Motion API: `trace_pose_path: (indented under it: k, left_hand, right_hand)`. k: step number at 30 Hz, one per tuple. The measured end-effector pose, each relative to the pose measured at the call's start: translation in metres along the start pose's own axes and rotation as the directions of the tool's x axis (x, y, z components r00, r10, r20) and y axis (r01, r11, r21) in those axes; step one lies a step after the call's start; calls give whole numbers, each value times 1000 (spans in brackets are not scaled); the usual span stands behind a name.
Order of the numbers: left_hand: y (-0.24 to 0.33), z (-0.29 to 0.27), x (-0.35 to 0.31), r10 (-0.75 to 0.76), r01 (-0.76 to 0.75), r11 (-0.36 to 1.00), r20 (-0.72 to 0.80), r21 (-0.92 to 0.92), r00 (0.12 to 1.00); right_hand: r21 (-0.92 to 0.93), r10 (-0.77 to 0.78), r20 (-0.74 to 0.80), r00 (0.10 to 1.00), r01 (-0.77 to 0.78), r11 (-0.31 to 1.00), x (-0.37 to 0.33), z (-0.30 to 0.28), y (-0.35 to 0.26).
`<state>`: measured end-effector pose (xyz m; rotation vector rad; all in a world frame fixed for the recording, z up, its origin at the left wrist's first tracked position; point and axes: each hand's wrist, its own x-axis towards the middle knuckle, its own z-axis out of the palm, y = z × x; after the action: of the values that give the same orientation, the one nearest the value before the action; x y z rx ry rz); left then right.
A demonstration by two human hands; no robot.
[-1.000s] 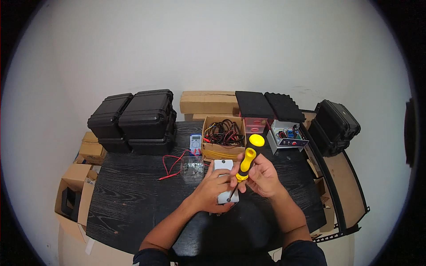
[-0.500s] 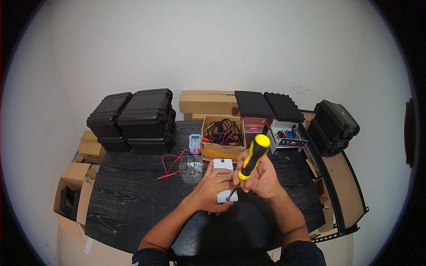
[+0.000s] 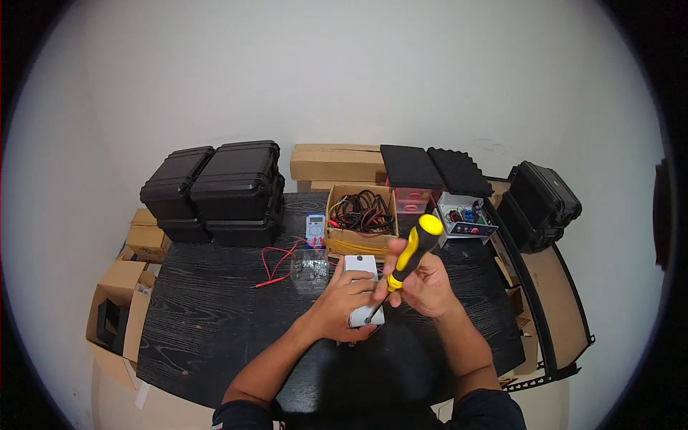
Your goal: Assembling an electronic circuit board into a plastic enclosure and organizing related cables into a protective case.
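Observation:
My left hand (image 3: 340, 307) is wrapped across a small white box (image 3: 359, 264), steadying it on the table. A yellow-and-black screwdriver (image 3: 414, 252) is gripped by its handle in my right hand (image 3: 424, 285). Its shaft slants down to the left, and the tip meets a dark round screw (image 3: 369, 320) at the near end of the box's top. Another dark round spot shows at the box's far end. Beside my left hand sits a clear tray (image 3: 309, 269) with small parts in it.
A blue multimeter (image 3: 314, 231) with red leads lies behind the tray. Next to it stands a cardboard box of cables (image 3: 362, 214). An opened white device (image 3: 466, 218) is at the back right. Black hard cases (image 3: 236, 193) are stacked at the back left of the dark table (image 3: 208, 308).
The screwdriver's handle has turned and tipped slightly to the right, with my right-hand fingers shifting on it. The tip stays at the screw, and my left hand keeps its place.

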<state>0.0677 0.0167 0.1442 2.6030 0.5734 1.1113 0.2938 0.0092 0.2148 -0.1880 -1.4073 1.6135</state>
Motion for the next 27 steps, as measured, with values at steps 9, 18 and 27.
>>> trace_pose_path:
  k: [9,18,27]
  left_hand:
    - [-1,2,-2,-3,3,1000,7,7,1000]
    - [-2,1,-3,-31,31,1000,22,-1,999]
    - [-1,4,-4,-40,39,999,-25,-16,999]
  right_hand:
    - [-58,-61,117,991,68,996,0,-12,6]
    - [-82,-104,89,991,111,990,-1,-11,5]
    - [56,-51,-6,999,51,997,0,3,2]
